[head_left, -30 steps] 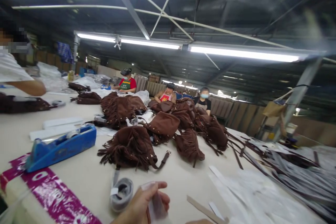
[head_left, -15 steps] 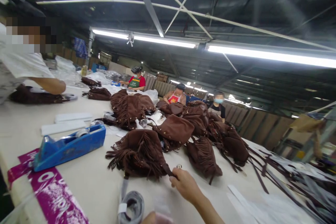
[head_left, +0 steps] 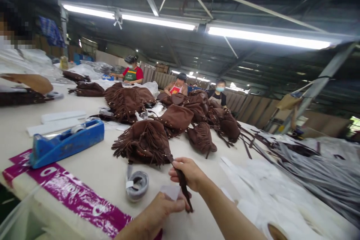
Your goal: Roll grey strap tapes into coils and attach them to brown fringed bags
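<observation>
A brown fringed bag [head_left: 144,138] lies on the table in front of me. Its dark brown strap [head_left: 183,182] runs down toward me. My right hand [head_left: 188,172] is closed on this strap, the end hanging below the fingers. Pinched in my left hand [head_left: 164,210] is a thin translucent sheet [head_left: 172,191], with its fingertips close against the strap's lower part. Whether those fingertips also grip the strap I cannot tell. Left of the hands sits a coiled grey strap [head_left: 137,185] with a white band round it.
A blue tape dispenser [head_left: 67,142] stands at left by a purple printed strip [head_left: 70,191]. More brown bags [head_left: 176,118] are heaped behind. Grey wrapped straps [head_left: 312,172] and white sheets [head_left: 261,195] lie at right. Co-workers [head_left: 132,71] are across the table; another person's arm [head_left: 30,81] is at far left.
My left hand has come up into view with the translucent sheet, beside the strap. My right hand has drawn closer to it, still on the strap. The view has turned rightward.
</observation>
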### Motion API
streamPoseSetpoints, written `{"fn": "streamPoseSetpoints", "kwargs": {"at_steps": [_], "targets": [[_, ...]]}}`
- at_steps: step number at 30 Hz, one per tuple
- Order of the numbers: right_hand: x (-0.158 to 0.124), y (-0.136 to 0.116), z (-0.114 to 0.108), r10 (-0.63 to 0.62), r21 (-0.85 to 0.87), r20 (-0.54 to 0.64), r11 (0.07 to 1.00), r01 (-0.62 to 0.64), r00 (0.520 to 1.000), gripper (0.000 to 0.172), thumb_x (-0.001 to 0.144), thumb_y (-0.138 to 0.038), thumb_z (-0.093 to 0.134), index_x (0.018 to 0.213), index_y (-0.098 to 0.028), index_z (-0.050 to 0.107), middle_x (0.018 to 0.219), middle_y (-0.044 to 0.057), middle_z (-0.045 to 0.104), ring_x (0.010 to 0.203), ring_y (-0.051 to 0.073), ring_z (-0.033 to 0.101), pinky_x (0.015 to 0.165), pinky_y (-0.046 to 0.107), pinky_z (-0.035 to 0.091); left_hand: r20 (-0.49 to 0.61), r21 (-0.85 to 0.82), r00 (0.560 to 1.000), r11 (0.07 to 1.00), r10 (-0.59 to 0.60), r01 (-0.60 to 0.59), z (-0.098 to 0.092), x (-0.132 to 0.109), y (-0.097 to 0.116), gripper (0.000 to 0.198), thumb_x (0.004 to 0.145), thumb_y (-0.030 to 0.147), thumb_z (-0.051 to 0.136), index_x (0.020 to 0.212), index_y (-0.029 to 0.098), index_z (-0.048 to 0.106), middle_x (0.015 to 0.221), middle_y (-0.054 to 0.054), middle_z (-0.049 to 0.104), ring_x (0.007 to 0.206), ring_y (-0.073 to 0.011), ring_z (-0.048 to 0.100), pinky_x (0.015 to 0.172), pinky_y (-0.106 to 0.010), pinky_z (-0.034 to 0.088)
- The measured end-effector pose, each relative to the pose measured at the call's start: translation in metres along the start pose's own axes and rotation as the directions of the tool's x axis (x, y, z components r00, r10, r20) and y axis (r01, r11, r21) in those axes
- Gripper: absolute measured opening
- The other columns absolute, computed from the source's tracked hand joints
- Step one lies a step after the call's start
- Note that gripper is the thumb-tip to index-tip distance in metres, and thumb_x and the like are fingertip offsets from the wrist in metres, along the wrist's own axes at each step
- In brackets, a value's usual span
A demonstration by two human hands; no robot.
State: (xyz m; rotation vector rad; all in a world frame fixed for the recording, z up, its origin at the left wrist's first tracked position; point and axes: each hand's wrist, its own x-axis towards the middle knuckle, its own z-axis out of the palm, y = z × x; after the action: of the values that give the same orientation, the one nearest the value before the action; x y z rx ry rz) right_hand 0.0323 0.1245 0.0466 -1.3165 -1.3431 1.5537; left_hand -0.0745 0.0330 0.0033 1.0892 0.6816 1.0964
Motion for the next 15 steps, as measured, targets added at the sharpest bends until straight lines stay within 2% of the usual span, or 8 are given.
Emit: {"fn": "streamPoseSetpoints", "kwargs": {"at_steps": [2,5,8,10,12,13,15], "targets": [[-0.01,-0.005,-0.004,-0.054,-0.036,-0.031,0.998,0.053,0.998,0.018,0.081,-0.027,0.058,0.095,-0.018,0.051,0.074,0.003,0.065,0.071,0.017,0.067,0.069,0.035,0.054,-0.031,-0.069,0.997,0.995,-0.077,0.075,0.009,-0.003,0.0,0.026,0.062,0.037,0.073,0.066,0.012,0.068,0.074,-0.006,0.062,0.078,-0.0223,0.054,0.075,-0.032,0.039],[-0.036,-0.011,-0.019,-0.192,-0.145,-0.062,0.973,0.182,0.979,0.024,0.078,-0.03,0.058,0.098,-0.017,0.06,0.092,0.006,0.067,0.092,0.022,0.062,0.083,0.039,0.049,-0.114,-0.222,0.979,0.965,-0.17,0.141,0.019,-0.006,0.001,0.024,0.059,0.035,0.071,0.064,0.012,0.065,0.059,-0.004,0.058,0.06,-0.017,0.05,0.061,-0.029,0.038],[-0.073,-0.005,-0.035,-0.3,-0.245,0.055,0.921,0.304,0.953,0.032,0.073,-0.024,0.056,0.102,-0.018,0.067,0.106,0.007,0.068,0.105,0.025,0.058,0.093,0.04,0.043,-0.184,-0.273,0.957,0.947,-0.226,0.171,0.026,-0.01,0.002,0.02,0.055,0.03,0.068,0.062,0.011,0.065,0.058,-0.005,0.059,0.059,-0.0164,0.051,0.059,-0.027,0.038],[-0.095,0.005,-0.038,-0.35,-0.335,0.161,0.86,0.385,0.923,0.045,0.071,-0.021,0.057,0.116,-0.02,0.064,0.12,0.008,0.064,0.113,0.026,0.054,0.096,0.04,0.041,-0.211,-0.247,0.951,0.954,-0.226,0.172,0.031,-0.013,-0.001,0.017,0.056,0.027,0.067,0.061,0.011,0.065,0.058,-0.005,0.058,0.06,-0.0161,0.052,0.059,-0.026,0.038],[-0.109,0.017,-0.034,-0.425,-0.433,0.189,0.773,0.464,0.885,0.052,0.073,-0.021,0.062,0.124,-0.023,0.059,0.128,0.007,0.061,0.117,0.026,0.052,0.099,0.04,0.04,-0.231,-0.201,0.949,0.965,-0.214,0.169,0.035,-0.015,-0.005,0.012,0.056,0.022,0.065,0.06,0.011,0.063,0.056,-0.002,0.056,0.057,-0.0146,0.05,0.057,-0.025,0.036],[-0.111,0.023,-0.029,-0.47,-0.469,0.179,0.731,0.495,0.864,0.045,0.074,-0.022,0.063,0.119,-0.023,0.062,0.124,0.007,0.062,0.114,0.025,0.054,0.098,0.038,0.041,-0.238,-0.18,0.949,0.969,-0.207,0.167,0.037,-0.016,-0.008,0.01,0.056,0.021,0.065,0.061,0.012,0.063,0.055,-0.001,0.055,0.055,-0.014,0.049,0.056,-0.025,0.035],[-0.108,0.03,-0.021,-0.55,-0.51,0.143,0.671,0.538,0.823,0.021,0.08,-0.024,0.059,0.098,-0.022,0.069,0.104,0.006,0.068,0.1,0.023,0.059,0.09,0.035,0.043,-0.237,-0.141,0.952,0.976,-0.193,0.163,0.038,-0.017,-0.012,0.01,0.059,0.021,0.065,0.062,0.013,0.062,0.055,0.0,0.054,0.053,-0.0136,0.048,0.055,-0.026,0.035]]}}
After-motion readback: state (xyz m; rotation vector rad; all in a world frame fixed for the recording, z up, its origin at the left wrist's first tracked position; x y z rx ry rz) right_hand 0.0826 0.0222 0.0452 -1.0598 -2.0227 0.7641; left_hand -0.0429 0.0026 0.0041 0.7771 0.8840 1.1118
